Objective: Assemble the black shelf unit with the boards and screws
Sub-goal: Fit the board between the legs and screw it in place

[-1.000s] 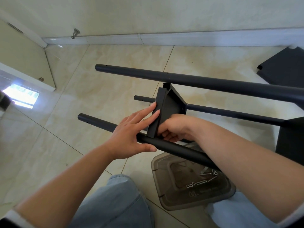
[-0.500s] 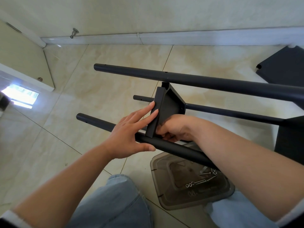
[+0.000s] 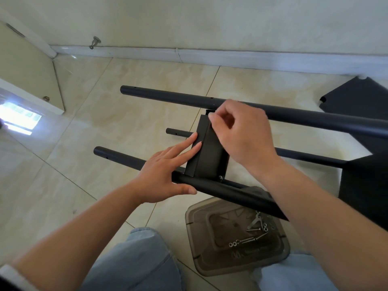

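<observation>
board (image 3: pixel 206 152) stands stiff between near pole (image 3: pixel 210 186) and far pole (image 3: pixel 315 115), centre frame. left hand (image 3: pixel 165 175) flat against its 9 o'clock face, thumb under pole. right hand (image 3: pixel 241 133) curled at its 12 o'clock edge, maybe pinching a screw. thin, light; hold by the edges. spare screws (image 3: pixel 247 240) at 5 o'clock.

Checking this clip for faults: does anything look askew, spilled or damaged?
Nothing stands out. The black board sits between the poles, left hand flat against it, right hand pinching at its top corner. Screws stay inside the plastic tray.
</observation>
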